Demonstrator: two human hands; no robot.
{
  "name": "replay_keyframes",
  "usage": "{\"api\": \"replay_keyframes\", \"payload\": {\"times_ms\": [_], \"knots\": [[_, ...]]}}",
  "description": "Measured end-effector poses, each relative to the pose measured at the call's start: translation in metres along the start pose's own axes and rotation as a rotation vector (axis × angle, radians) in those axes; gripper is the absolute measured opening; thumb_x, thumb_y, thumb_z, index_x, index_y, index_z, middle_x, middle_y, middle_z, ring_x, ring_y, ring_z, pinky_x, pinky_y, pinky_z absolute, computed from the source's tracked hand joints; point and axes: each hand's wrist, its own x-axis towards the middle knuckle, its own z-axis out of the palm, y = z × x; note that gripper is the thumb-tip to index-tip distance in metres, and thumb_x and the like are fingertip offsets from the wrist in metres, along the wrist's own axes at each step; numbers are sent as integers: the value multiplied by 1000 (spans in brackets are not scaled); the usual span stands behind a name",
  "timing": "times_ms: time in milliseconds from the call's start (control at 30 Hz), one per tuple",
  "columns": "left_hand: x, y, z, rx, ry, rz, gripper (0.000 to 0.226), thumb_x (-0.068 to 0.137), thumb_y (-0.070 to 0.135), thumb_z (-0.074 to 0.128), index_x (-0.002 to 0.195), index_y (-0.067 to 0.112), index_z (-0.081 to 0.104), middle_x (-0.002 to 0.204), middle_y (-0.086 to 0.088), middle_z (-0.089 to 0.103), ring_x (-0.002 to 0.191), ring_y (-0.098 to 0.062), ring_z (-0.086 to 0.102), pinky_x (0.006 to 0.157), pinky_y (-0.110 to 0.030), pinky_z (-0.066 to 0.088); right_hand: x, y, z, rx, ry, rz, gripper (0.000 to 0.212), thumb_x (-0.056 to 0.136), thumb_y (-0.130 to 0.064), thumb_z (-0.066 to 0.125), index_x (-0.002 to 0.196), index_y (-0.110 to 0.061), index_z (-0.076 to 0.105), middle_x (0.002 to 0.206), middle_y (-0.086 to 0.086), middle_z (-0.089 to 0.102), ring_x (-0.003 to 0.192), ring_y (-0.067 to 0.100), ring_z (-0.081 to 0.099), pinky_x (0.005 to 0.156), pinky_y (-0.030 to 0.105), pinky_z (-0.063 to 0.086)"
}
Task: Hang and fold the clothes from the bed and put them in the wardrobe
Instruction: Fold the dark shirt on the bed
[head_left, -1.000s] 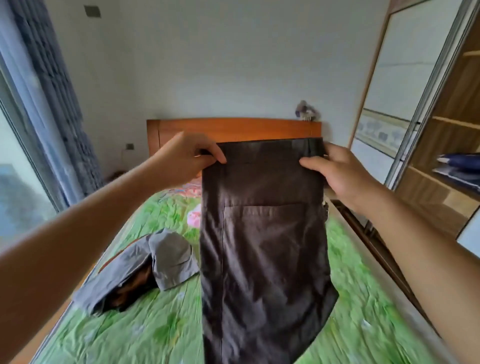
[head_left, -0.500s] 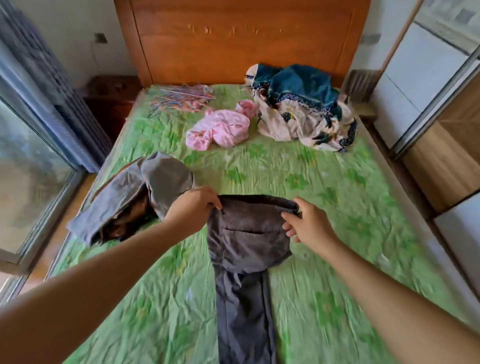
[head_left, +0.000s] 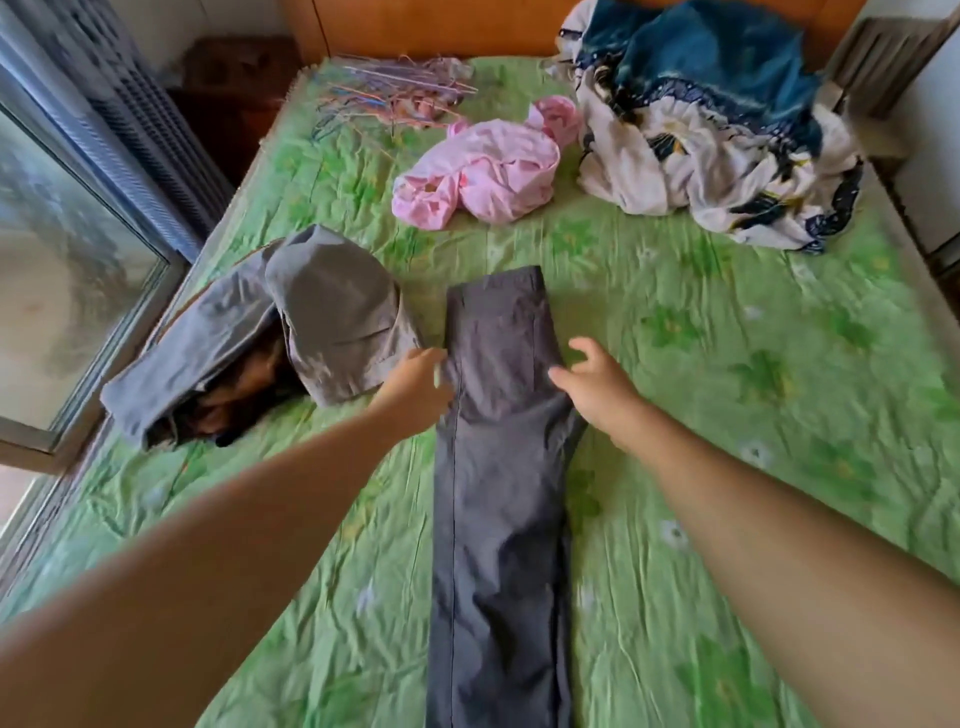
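Note:
Dark grey trousers (head_left: 498, 467) lie flat and lengthwise on the green bed sheet (head_left: 753, 405), folded leg on leg with the waist end far from me. My left hand (head_left: 415, 387) is at the trousers' left edge, fingertips touching the fabric. My right hand (head_left: 597, 389) is at the right edge with fingers spread and relaxed, gripping nothing. A crumpled light grey garment (head_left: 322, 322) lies just left of my left hand. Farther up the bed are a pink garment (head_left: 483, 176) and a blue and white patterned heap (head_left: 701, 130).
A bundle of thin coloured hangers (head_left: 395, 88) lies near the wooden headboard (head_left: 441, 26). A window with a curtain (head_left: 130, 130) runs along the bed's left side. A dark nightstand (head_left: 234, 78) stands in the far left corner. The wardrobe's edge (head_left: 930, 156) shows at right.
The trousers went from held up in the air by the waistband to lying flat on the bed. Both hands have let go of the waistband and drawn back to the trousers' sides.

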Motion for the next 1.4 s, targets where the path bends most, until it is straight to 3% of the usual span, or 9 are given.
{"api": "replay_keyframes", "payload": {"times_ms": [133,267,433,600,933,1033,1133,1267,1400], "knots": [[-79,-75,130,-182,-221,-276,59,95,22,64,149,15,42,143,-18,49,124,-33,55,99,-36,47,-48,141,71,-91,-120,295,51,95,-21,66,140,-4,47,114,14,61,95,23,56,80,29,42],[-158,-139,230,-410,-393,-534,65,92,17,70,148,17,36,135,-21,53,91,-28,66,70,-34,55,-124,253,121,-195,-181,497,64,93,-35,67,146,-12,39,136,14,57,122,32,58,99,35,44],[-226,-152,287,-688,-360,-632,36,93,-4,62,126,3,48,74,-5,60,38,2,47,41,-14,37,-199,325,166,-176,-147,542,44,90,-27,74,129,-13,58,126,11,65,115,28,61,83,27,40],[-260,-160,314,-877,-311,-675,31,92,4,67,119,11,52,79,-4,60,63,-17,54,58,-30,44,-241,354,189,-73,46,532,45,86,-18,76,124,-22,52,99,8,62,96,33,62,85,39,47],[-325,-163,350,-1079,-357,-655,17,95,9,63,111,12,64,99,-7,70,86,-21,65,72,-35,50,-285,383,206,-259,-48,426,22,89,-27,70,80,-15,55,81,9,63,85,30,62,75,44,47],[-341,-160,361,-1099,-444,-625,20,94,13,65,114,10,70,104,-6,75,94,-21,69,83,-34,54,-290,398,201,28,-25,479,50,94,-22,66,141,-8,55,143,11,57,133,29,52,108,40,39],[-358,-152,376,-1145,-422,-641,26,91,7,68,116,0,69,110,-16,74,105,-31,70,97,-41,54,-303,405,197,345,-42,550,72,92,-32,67,155,-17,36,155,2,45,138,23,47,117,46,34],[-378,-146,386,-1137,-293,-644,34,82,16,77,112,1,70,106,-17,75,102,-34,71,96,-51,55,-316,435,199,256,-132,470,51,65,-60,65,111,-37,62,126,1,69,115,25,65,93,41,48],[-397,-153,388,-1104,-330,-666,26,87,10,73,110,-1,69,105,-18,75,101,-34,72,92,-49,57,-341,431,194,171,-193,359,20,82,-36,71,84,-19,61,83,-1,72,79,23,67,63,32,49]]}}
